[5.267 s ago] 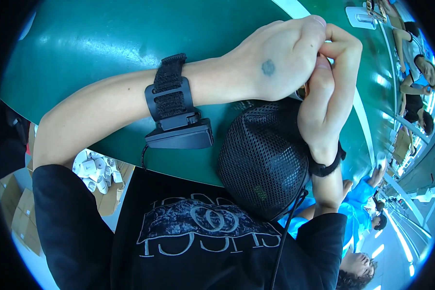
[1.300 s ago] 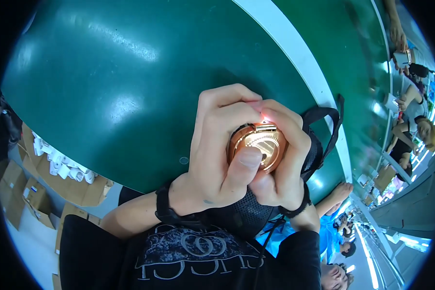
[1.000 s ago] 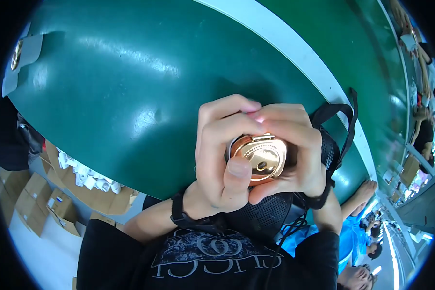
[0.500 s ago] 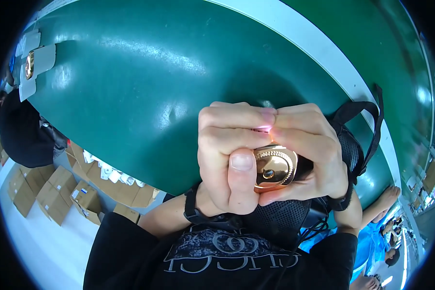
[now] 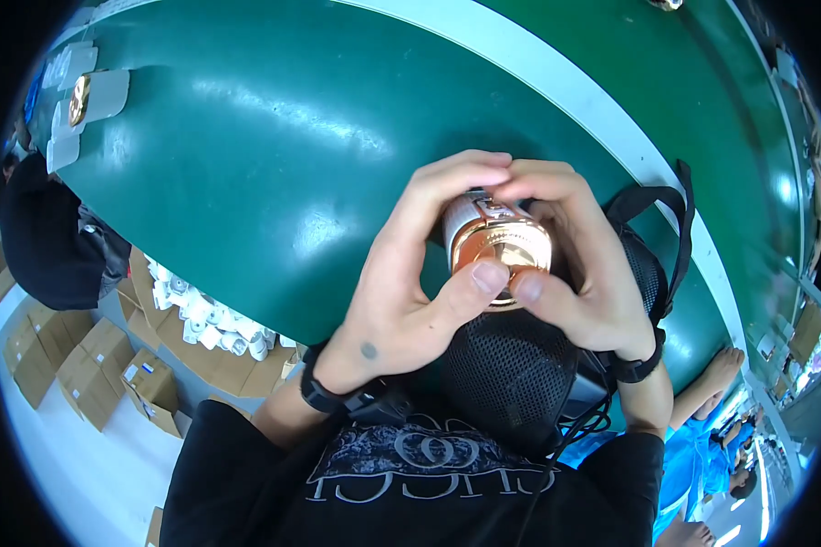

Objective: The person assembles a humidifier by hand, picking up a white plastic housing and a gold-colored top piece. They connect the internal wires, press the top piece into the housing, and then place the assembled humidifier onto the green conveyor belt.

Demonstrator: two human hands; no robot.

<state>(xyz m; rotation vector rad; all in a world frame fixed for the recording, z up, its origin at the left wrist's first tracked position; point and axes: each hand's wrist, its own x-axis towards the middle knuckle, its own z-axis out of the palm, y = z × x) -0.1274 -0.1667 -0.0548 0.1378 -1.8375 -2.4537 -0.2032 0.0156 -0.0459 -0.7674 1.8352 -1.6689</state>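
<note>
A shiny gold, drum-shaped object (image 5: 520,239) with a beaded rim sits between my two hands above the green table (image 5: 246,182). My left hand (image 5: 397,287) curves round its left side, thumb pressed on the near face. From the right, my right hand (image 5: 593,264) closes round the other side, its thumb beside the left one. The fingertips of both hands meet over the far end. Part of the object is hidden by my thumbs and fingers, and its exact kind cannot be made out. Just below my hands lies a black mesh bag (image 5: 511,378).
Across a pale edge strip (image 5: 556,68) runs a green belt (image 5: 693,100). Far left, another gold object (image 5: 79,100) stands by white card (image 5: 109,93). A person in black (image 5: 46,242) is there. Below are cardboard boxes (image 5: 91,387) and white pieces (image 5: 210,319). Another person's arm (image 5: 716,378) reaches in at right.
Both hands have moved slightly farther from me and opened out around the gold object. It has tilted, showing more of its side. Both thumbs now press its near face.
</note>
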